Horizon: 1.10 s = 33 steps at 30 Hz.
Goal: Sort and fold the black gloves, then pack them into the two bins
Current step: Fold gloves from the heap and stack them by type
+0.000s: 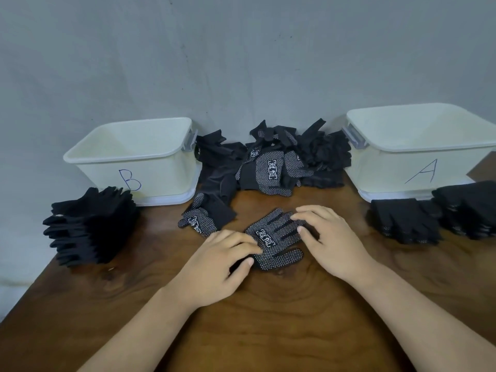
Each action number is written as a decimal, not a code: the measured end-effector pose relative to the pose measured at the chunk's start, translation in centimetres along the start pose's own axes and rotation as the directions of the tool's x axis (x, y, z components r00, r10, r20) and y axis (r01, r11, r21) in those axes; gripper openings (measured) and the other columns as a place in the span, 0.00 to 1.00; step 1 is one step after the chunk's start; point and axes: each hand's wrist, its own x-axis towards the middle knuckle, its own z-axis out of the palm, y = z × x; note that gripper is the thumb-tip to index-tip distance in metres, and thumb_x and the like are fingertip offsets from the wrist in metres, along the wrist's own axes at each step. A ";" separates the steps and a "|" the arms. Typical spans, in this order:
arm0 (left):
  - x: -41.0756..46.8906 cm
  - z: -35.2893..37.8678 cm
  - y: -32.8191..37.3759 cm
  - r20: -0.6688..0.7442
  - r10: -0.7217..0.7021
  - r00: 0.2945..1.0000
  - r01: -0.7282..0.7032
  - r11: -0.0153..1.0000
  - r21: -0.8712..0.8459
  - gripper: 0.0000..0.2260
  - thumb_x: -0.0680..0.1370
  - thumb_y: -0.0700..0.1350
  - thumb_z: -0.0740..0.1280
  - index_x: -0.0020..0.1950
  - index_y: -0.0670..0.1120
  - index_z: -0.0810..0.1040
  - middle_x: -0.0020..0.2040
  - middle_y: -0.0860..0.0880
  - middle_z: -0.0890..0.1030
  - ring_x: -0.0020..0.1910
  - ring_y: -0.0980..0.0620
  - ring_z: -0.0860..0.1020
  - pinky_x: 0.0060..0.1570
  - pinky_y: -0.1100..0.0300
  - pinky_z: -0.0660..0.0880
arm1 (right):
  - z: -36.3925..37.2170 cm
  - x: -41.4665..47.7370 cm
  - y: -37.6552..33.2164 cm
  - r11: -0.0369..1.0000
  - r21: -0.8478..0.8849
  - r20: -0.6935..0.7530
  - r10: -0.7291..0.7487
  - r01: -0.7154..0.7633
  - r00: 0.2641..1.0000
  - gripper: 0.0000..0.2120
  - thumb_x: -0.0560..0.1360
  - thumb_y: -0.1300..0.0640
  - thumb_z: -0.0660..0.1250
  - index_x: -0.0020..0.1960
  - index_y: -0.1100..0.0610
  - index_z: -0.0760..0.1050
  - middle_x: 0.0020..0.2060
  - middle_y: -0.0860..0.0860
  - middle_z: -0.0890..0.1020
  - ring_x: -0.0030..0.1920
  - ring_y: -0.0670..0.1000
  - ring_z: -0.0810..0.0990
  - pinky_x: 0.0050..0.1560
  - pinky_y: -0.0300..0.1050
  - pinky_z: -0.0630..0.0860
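Note:
A black glove with white dots [276,238] lies flat on the wooden table in front of me. My left hand [222,260] grips its cuff end, fingers curled over the edge. My right hand [327,237] rests on the glove's fingers with its own fingers laid over them. A loose heap of black gloves [271,157] sits at the back between two pale bins. Bin B [134,157] stands on the left, bin A [418,146] on the right; both look empty. A stack of plain black gloves [91,232] lies before bin B, and dotted stacks [405,221] before bin A.
Another dotted glove [206,217] lies just left of the one under my hands. A grey cloth backdrop hangs behind the bins. The table's left edge [40,280] runs diagonally past the left stack.

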 end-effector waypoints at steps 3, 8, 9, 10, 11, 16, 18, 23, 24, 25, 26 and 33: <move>-0.1 0.0 0.1 0.039 0.011 0.999 -0.011 1.000 -0.008 0.13 0.86 0.53 0.64 0.69 0.60 0.81 0.65 0.64 0.77 0.61 0.59 0.75 0.62 0.51 0.72 | -0.1 -0.1 -0.4 0.998 0.027 0.027 -0.065 0.064 0.998 0.12 0.84 0.47 0.66 0.66 0.43 0.82 0.67 0.35 0.77 0.71 0.42 0.72 0.72 0.49 0.67; -0.3 -0.1 0.4 0.008 0.012 1.000 -0.011 0.999 -0.042 0.14 0.85 0.49 0.66 0.71 0.57 0.79 0.68 0.63 0.75 0.61 0.57 0.75 0.61 0.51 0.73 | -0.3 -0.2 -0.9 0.994 0.009 0.164 -0.113 0.113 0.980 0.22 0.82 0.32 0.59 0.71 0.38 0.77 0.73 0.32 0.72 0.76 0.37 0.65 0.77 0.46 0.61; -0.1 0.0 0.3 0.012 -0.011 1.000 0.011 0.999 -0.033 0.14 0.85 0.49 0.66 0.70 0.57 0.79 0.67 0.63 0.75 0.62 0.58 0.74 0.62 0.51 0.73 | -0.4 -0.2 -1.0 0.992 -0.013 0.248 -0.116 0.123 0.962 0.26 0.81 0.29 0.58 0.75 0.36 0.74 0.77 0.31 0.68 0.79 0.36 0.60 0.79 0.45 0.56; -0.1 0.1 0.2 0.024 -0.028 0.999 0.029 0.999 -0.027 0.13 0.85 0.49 0.66 0.69 0.58 0.79 0.67 0.64 0.75 0.62 0.58 0.74 0.62 0.50 0.72 | -0.4 -0.2 -1.0 0.989 -0.051 0.327 -0.116 0.140 0.938 0.28 0.81 0.27 0.56 0.78 0.34 0.70 0.79 0.30 0.63 0.81 0.36 0.55 0.82 0.45 0.51; 0.0 0.2 0.1 0.039 -0.038 0.999 0.039 0.999 -0.028 0.13 0.84 0.50 0.66 0.68 0.59 0.79 0.66 0.64 0.75 0.62 0.59 0.73 0.63 0.50 0.72 | -0.4 -0.2 -0.9 0.984 -0.088 0.381 -0.110 0.154 0.918 0.30 0.81 0.26 0.54 0.80 0.33 0.65 0.81 0.29 0.59 0.82 0.35 0.50 0.83 0.46 0.45; -0.1 0.1 -0.4 0.140 -0.068 0.988 0.074 0.996 -0.041 0.19 0.85 0.54 0.63 0.76 0.63 0.72 0.78 0.65 0.66 0.82 0.60 0.58 0.81 0.51 0.56 | -0.5 0.0 -1.1 0.980 -0.142 0.435 -0.068 0.143 0.898 0.25 0.86 0.34 0.51 0.83 0.31 0.56 0.82 0.27 0.49 0.83 0.36 0.39 0.84 0.52 0.38; 0.1 0.3 -0.3 0.184 -0.119 0.976 0.120 0.993 0.008 0.22 0.86 0.62 0.58 0.80 0.63 0.66 0.81 0.66 0.61 0.83 0.64 0.51 0.83 0.52 0.51 | -0.6 -0.1 -1.3 0.979 -0.126 0.395 -0.097 0.158 0.914 0.25 0.86 0.36 0.50 0.83 0.32 0.57 0.82 0.27 0.49 0.83 0.35 0.40 0.84 0.52 0.39; 0.2 0.8 -0.4 0.134 -0.205 0.970 0.199 0.979 0.052 0.23 0.88 0.60 0.52 0.83 0.61 0.62 0.83 0.65 0.59 0.83 0.64 0.50 0.82 0.53 0.54 | -0.1 -0.3 -2.5 0.978 -0.108 0.384 -0.123 0.177 0.915 0.31 0.85 0.31 0.47 0.86 0.39 0.55 0.85 0.35 0.51 0.83 0.34 0.41 0.86 0.52 0.44; 0.2 0.9 -0.5 0.134 -0.225 0.965 0.218 0.974 0.066 0.24 0.87 0.61 0.52 0.84 0.60 0.60 0.83 0.64 0.58 0.83 0.63 0.49 0.82 0.52 0.54 | 0.0 -0.5 -2.7 0.969 -0.145 0.415 -0.123 0.199 0.901 0.34 0.84 0.29 0.46 0.86 0.40 0.51 0.85 0.36 0.48 0.83 0.35 0.39 0.86 0.52 0.43; 0.2 0.9 -0.5 0.144 -0.240 0.960 0.228 0.969 0.093 0.26 0.87 0.62 0.51 0.85 0.59 0.58 0.84 0.63 0.57 0.84 0.62 0.48 0.83 0.51 0.53 | 0.2 -0.6 -2.9 0.959 -0.184 0.447 -0.113 0.215 0.887 0.36 0.83 0.26 0.45 0.87 0.40 0.48 0.86 0.37 0.45 0.83 0.36 0.37 0.85 0.53 0.41; 0.2 1.0 -0.4 0.165 -0.247 0.955 0.228 0.966 0.126 0.28 0.86 0.64 0.50 0.86 0.59 0.55 0.85 0.62 0.54 0.84 0.62 0.46 0.83 0.50 0.51 | 0.2 -0.7 -3.0 0.952 -0.212 0.474 -0.098 0.221 0.875 0.38 0.82 0.25 0.45 0.87 0.40 0.45 0.85 0.38 0.42 0.83 0.37 0.34 0.85 0.54 0.40; 0.1 -0.4 -0.1 0.391 -0.277 0.877 0.202 0.954 0.223 0.38 0.81 0.74 0.47 0.86 0.59 0.38 0.83 0.64 0.34 0.80 0.65 0.30 0.81 0.53 0.32 | -1.1 -0.2 -2.0 0.943 -0.241 0.554 -0.060 0.229 0.830 0.42 0.79 0.22 0.49 0.86 0.38 0.38 0.83 0.35 0.34 0.80 0.35 0.28 0.84 0.58 0.34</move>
